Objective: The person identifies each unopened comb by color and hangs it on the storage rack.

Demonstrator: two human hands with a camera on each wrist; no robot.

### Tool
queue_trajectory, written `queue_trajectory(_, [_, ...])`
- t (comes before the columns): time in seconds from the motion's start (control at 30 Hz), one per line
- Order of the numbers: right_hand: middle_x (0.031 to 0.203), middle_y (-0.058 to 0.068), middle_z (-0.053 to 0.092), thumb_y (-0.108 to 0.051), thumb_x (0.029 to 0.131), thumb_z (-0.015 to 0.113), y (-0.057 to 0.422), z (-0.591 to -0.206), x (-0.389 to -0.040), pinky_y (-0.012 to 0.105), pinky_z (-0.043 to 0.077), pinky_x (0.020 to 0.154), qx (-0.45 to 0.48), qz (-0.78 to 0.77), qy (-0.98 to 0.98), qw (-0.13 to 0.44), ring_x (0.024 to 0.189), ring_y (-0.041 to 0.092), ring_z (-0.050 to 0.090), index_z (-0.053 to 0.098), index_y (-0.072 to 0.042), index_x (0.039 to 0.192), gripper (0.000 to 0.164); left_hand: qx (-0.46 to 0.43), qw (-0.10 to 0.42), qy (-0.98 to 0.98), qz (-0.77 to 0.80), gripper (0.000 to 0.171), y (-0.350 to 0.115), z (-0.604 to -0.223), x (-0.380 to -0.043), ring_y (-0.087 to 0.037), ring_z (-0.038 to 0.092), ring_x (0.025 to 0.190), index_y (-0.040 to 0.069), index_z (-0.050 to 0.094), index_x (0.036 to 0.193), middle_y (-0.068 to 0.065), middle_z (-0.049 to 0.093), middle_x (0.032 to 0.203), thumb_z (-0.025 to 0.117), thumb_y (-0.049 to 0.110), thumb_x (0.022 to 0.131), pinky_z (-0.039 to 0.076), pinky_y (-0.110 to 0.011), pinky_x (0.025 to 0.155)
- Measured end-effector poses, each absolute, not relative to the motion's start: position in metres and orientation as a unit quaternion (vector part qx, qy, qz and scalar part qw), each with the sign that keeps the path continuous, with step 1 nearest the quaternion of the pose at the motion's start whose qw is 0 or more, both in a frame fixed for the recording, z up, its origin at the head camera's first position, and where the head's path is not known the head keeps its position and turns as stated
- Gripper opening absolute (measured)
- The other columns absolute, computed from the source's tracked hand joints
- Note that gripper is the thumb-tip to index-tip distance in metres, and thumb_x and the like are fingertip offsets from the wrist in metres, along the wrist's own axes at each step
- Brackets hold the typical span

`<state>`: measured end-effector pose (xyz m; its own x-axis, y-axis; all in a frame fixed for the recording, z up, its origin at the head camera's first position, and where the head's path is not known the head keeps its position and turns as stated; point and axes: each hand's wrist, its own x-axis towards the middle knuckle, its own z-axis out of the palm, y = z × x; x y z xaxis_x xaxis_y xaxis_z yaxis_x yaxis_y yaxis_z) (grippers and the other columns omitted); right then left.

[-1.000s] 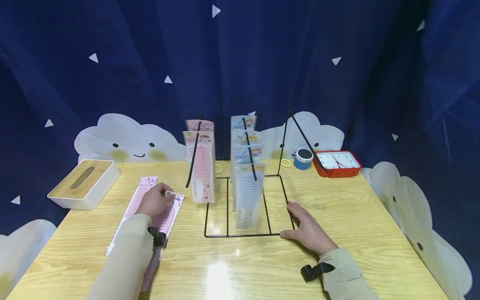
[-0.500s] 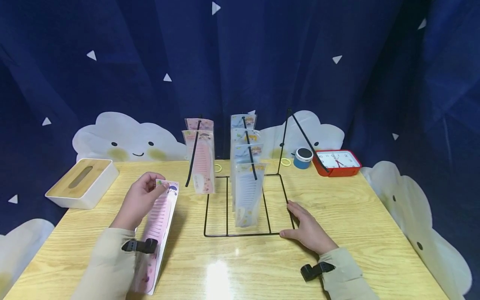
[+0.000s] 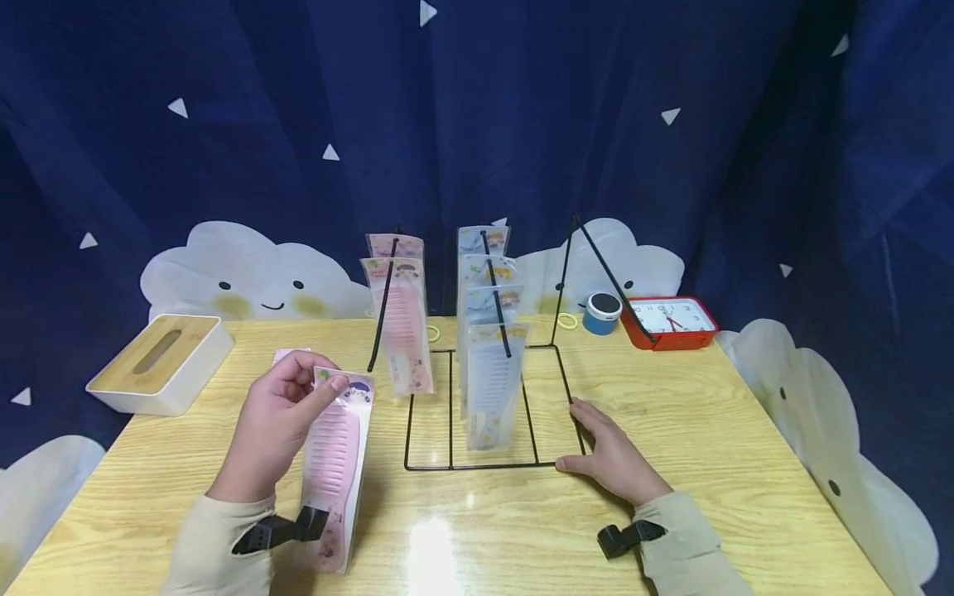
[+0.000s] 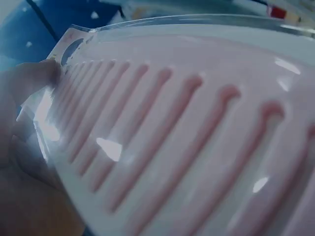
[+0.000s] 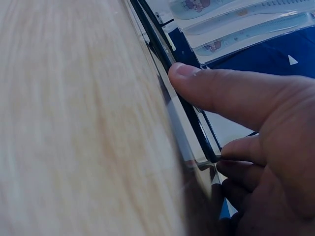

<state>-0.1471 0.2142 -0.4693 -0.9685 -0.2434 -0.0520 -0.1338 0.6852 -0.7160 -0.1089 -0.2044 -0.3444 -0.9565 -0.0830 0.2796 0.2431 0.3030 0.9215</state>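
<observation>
My left hand (image 3: 277, 422) pinches the top card of a packaged pink comb (image 3: 332, 463) between thumb and fingers. The pack hangs tilted over the table, and its pink teeth fill the left wrist view. Behind this hand peeks the end of another pink pack (image 3: 286, 354). My right hand (image 3: 614, 459) rests at the front right corner of a black wire rack (image 3: 492, 468), thumb on the front bar and fingers at the side bar. Packaged pink combs (image 3: 402, 331) hang on the rack's left hook, and several blue comb packs (image 3: 493, 389) on the middle one.
The right hook (image 3: 614, 281) slants forward with nothing on it. Behind the rack are a red clock (image 3: 671, 323), a small blue speaker (image 3: 602, 314) and yellow rings (image 3: 568, 321). A tissue box (image 3: 164, 364) stands at the left.
The left hand has lifted the pink comb pack off the table and brought it toward the right. Hanging pink packs have swayed slightly. The right hand has stayed at the rack.
</observation>
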Motion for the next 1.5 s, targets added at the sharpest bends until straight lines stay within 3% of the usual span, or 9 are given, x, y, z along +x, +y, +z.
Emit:
queue_trajectory(0.13, [0.163, 0.018, 0.026, -0.033, 0.079, 0.087, 0.215, -0.469, -0.147, 0.06, 0.024, 0.115, -0.103, -0.385, 0.914, 0.071, 0.149, 0.041, 0.02, 0.034, 0.003, 0.153, 0.098, -0.106, 0.169, -0.759, -0.62, 0.003, -0.194, -0.336, -0.1, -0.015, 0.042, 0.067, 0.003, 0.067, 0.098, 0.0, 0.06, 0.082, 0.068, 0.004, 0.095, 0.036, -0.029, 0.056])
queue_trajectory(0.33, [0.163, 0.017, 0.025, -0.033, 0.079, 0.087, 0.217, -0.47, -0.148, 0.06, 0.023, 0.116, -0.104, -0.388, 0.913, 0.074, 0.15, 0.04, 0.019, 0.034, 0.002, 0.154, 0.098, -0.209, 0.181, -0.679, -0.68, 0.024, -0.18, -0.328, -0.094, -0.011, 0.055, 0.074, 0.007, 0.072, 0.095, -0.001, 0.069, 0.095, 0.061, -0.014, 0.091, 0.042, -0.023, 0.061])
queue_trajectory(0.57, [0.163, 0.018, 0.026, -0.032, 0.079, 0.087, 0.215, -0.47, -0.148, 0.061, 0.024, 0.115, -0.104, -0.383, 0.915, 0.073, 0.149, 0.041, 0.02, 0.034, 0.002, 0.154, 0.098, -0.204, 0.195, -0.652, -0.704, 0.019, -0.168, -0.316, -0.091, -0.01, 0.06, 0.076, 0.003, 0.07, 0.096, -0.002, 0.07, 0.094, 0.061, -0.013, 0.093, 0.048, -0.021, 0.066])
queue_trajectory(0.87, [0.163, 0.017, 0.025, -0.031, 0.079, 0.087, 0.214, -0.469, -0.148, 0.061, 0.024, 0.115, -0.1, -0.381, 0.916, 0.074, 0.149, 0.041, 0.019, 0.033, 0.002, 0.154, 0.098, -0.179, 0.209, -0.657, -0.702, 0.015, -0.161, -0.306, -0.09, -0.011, 0.054, 0.069, 0.001, 0.07, 0.096, -0.001, 0.07, 0.09, 0.062, -0.011, 0.092, 0.044, -0.022, 0.061])
queue_trajectory(1.23, [0.163, 0.018, 0.025, -0.03, 0.079, 0.087, 0.214, -0.468, -0.147, 0.061, 0.023, 0.115, -0.099, -0.386, 0.914, 0.074, 0.149, 0.042, 0.019, 0.033, 0.003, 0.154, 0.098, -0.173, 0.188, -0.654, -0.712, 0.017, -0.158, -0.308, -0.098, -0.01, 0.06, 0.077, 0.005, 0.069, 0.097, -0.001, 0.069, 0.088, 0.058, -0.008, 0.096, 0.049, -0.025, 0.073])
queue_trajectory(1.37, [0.163, 0.018, 0.026, -0.031, 0.078, 0.087, 0.214, -0.468, -0.147, 0.061, 0.023, 0.115, -0.099, -0.388, 0.913, 0.074, 0.15, 0.041, 0.019, 0.034, 0.003, 0.154, 0.098, -0.161, 0.18, -0.651, -0.719, 0.018, -0.158, -0.31, -0.104, -0.01, 0.059, 0.08, 0.009, 0.069, 0.097, 0.001, 0.068, 0.088, 0.058, -0.005, 0.097, 0.049, -0.025, 0.076])
queue_trajectory(1.5, [0.163, 0.018, 0.026, -0.03, 0.078, 0.087, 0.214, -0.467, -0.147, 0.061, 0.023, 0.116, -0.099, -0.389, 0.913, 0.073, 0.15, 0.041, 0.019, 0.034, 0.003, 0.153, 0.098, -0.144, 0.183, -0.664, -0.71, 0.016, -0.159, -0.312, -0.112, -0.011, 0.051, 0.074, 0.011, 0.069, 0.097, 0.002, 0.061, 0.081, 0.06, -0.002, 0.097, 0.045, -0.025, 0.071])
